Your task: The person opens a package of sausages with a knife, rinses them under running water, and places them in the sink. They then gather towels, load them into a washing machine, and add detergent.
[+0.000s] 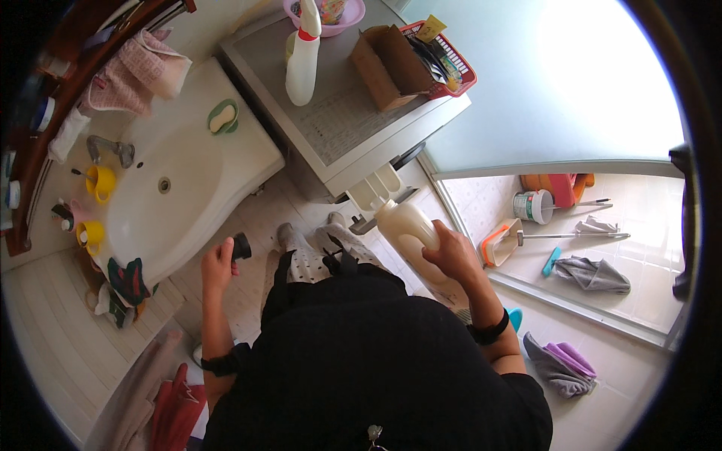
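Observation:
My right hand [451, 251] grips the handle of a large cream-coloured plastic jug [414, 234]. The jug is tilted, with its uncapped mouth over the compartments of a pulled-out detergent drawer [375, 186] on the front of a washing machine [338, 121]. Whether liquid is flowing cannot be told. My left hand [220, 264] holds a black round cap [242, 246] between thumb and fingers, near the front edge of the washbasin.
On the machine stand a white spray bottle [303, 73], an open cardboard box [389, 67], a red basket [465, 84] and a pink basin [350, 16]. The washbasin [186, 197] is at left. Buckets, a mop-like tool and cloths lie beyond the glass door's frame [564, 168] at right.

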A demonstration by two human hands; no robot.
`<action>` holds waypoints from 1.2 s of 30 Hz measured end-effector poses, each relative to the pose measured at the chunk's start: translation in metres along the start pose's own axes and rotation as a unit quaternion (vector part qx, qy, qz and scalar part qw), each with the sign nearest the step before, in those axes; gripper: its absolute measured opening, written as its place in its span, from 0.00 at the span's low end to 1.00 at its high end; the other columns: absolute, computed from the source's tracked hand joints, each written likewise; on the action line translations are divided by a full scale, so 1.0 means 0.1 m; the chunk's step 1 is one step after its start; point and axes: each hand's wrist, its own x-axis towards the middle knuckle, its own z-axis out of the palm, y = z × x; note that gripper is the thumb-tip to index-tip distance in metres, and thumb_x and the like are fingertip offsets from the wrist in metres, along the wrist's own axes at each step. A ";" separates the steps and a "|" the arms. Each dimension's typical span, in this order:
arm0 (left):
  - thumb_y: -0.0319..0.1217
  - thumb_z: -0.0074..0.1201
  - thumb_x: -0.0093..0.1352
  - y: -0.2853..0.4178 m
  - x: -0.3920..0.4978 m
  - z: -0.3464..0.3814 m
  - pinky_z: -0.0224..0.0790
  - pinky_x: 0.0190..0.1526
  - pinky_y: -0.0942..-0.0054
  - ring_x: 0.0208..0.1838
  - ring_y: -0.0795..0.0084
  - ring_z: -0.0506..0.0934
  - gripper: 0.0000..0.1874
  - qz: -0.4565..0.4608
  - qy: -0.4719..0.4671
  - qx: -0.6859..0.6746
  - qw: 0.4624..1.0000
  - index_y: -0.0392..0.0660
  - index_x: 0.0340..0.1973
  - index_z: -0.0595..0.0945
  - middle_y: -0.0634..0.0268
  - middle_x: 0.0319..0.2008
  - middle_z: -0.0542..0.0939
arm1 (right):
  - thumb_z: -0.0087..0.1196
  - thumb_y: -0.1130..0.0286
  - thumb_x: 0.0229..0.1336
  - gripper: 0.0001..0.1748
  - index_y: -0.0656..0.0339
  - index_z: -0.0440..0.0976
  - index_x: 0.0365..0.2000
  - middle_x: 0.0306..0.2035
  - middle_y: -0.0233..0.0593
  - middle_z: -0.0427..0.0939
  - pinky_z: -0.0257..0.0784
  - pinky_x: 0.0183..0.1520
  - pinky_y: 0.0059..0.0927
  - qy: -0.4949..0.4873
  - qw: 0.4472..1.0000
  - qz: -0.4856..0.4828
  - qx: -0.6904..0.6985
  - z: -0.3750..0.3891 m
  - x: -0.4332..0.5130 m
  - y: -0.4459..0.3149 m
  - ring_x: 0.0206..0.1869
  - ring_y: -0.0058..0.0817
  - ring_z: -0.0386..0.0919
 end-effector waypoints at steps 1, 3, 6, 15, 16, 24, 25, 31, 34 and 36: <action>0.54 0.51 0.74 -0.01 -0.01 0.01 0.71 0.20 0.72 0.15 0.72 0.77 0.31 -0.011 0.003 -0.007 1.000 0.33 0.30 0.80 0.60 0.15 0.76 | 0.61 0.59 0.47 0.29 0.61 0.73 0.51 0.35 0.61 0.82 0.77 0.47 0.50 -0.004 1.000 0.000 0.001 0.00 0.01 0.01 0.40 0.56 0.82; 0.54 0.51 0.74 -0.02 -0.02 0.03 0.71 0.20 0.72 0.16 0.72 0.77 0.31 -0.010 0.006 -0.009 1.000 0.33 0.30 0.80 0.60 0.15 0.77 | 0.61 0.60 0.47 0.29 0.61 0.73 0.51 0.35 0.61 0.82 0.77 0.47 0.51 -0.010 1.000 0.000 0.004 -0.02 0.03 0.01 0.40 0.57 0.82; 0.55 0.51 0.74 -0.05 -0.04 0.04 0.72 0.21 0.72 0.16 0.72 0.77 0.32 -0.012 0.011 -0.004 1.000 0.33 0.29 0.79 0.59 0.15 0.77 | 0.62 0.59 0.48 0.29 0.61 0.73 0.50 0.35 0.60 0.82 0.77 0.47 0.51 -0.021 1.000 -0.003 -0.014 -0.05 0.06 0.00 0.40 0.56 0.82; 0.54 0.51 0.74 -0.08 -0.13 0.08 0.72 0.23 0.72 0.16 0.73 0.78 0.31 -0.006 0.026 0.007 1.000 0.36 0.24 0.78 0.60 0.14 0.77 | 0.63 0.60 0.48 0.28 0.61 0.73 0.50 0.35 0.59 0.83 0.77 0.46 0.49 -0.030 0.999 -0.002 -0.020 -0.12 0.14 -0.05 0.40 0.56 0.82; 0.54 0.51 0.74 -0.08 -0.14 0.08 0.72 0.23 0.72 0.16 0.73 0.78 0.31 -0.014 0.023 -0.001 1.000 0.36 0.24 0.78 0.60 0.15 0.77 | 0.63 0.60 0.48 0.28 0.61 0.73 0.50 0.35 0.59 0.83 0.77 0.46 0.49 -0.023 0.999 -0.008 -0.021 -0.12 0.15 -0.05 0.40 0.56 0.82; 0.53 0.52 0.74 -0.06 -0.15 0.08 0.72 0.23 0.72 0.17 0.73 0.78 0.30 -0.012 0.030 -0.001 0.999 0.36 0.25 0.78 0.61 0.15 0.77 | 0.62 0.62 0.49 0.25 0.62 0.73 0.47 0.35 0.59 0.82 0.76 0.47 0.50 -0.008 0.999 -0.019 -0.027 -0.16 0.20 -0.03 0.41 0.56 0.82; 0.53 0.52 0.74 -0.06 -0.15 0.08 0.72 0.23 0.72 0.17 0.73 0.78 0.30 -0.019 0.030 -0.005 0.999 0.36 0.26 0.78 0.61 0.15 0.77 | 0.62 0.62 0.49 0.25 0.62 0.73 0.47 0.35 0.59 0.82 0.76 0.47 0.50 -0.013 0.999 -0.017 -0.029 -0.16 0.21 -0.03 0.41 0.56 0.82; 0.52 0.53 0.74 -0.08 -0.13 0.11 0.73 0.23 0.73 0.18 0.73 0.79 0.29 -0.018 0.026 -0.015 0.999 0.36 0.25 0.78 0.60 0.15 0.77 | 0.61 0.61 0.49 0.25 0.60 0.73 0.47 0.36 0.60 0.82 0.76 0.48 0.51 -0.028 0.999 -0.003 -0.033 -0.19 0.21 -0.02 0.41 0.56 0.82; 0.53 0.53 0.74 -0.09 -0.13 0.11 0.73 0.23 0.73 0.18 0.73 0.79 0.29 -0.022 0.026 -0.014 0.999 0.36 0.25 0.78 0.60 0.15 0.77 | 0.61 0.61 0.49 0.26 0.60 0.73 0.48 0.36 0.60 0.82 0.76 0.48 0.51 -0.034 0.999 0.000 -0.034 -0.19 0.22 -0.01 0.42 0.56 0.82; 0.53 0.53 0.74 -0.09 -0.12 0.11 0.73 0.23 0.73 0.18 0.73 0.79 0.29 -0.015 0.026 -0.005 1.000 0.36 0.25 0.77 0.60 0.15 0.77 | 0.61 0.61 0.49 0.26 0.60 0.73 0.48 0.36 0.61 0.82 0.76 0.48 0.50 -0.036 0.999 0.001 -0.038 -0.19 0.21 -0.01 0.42 0.56 0.82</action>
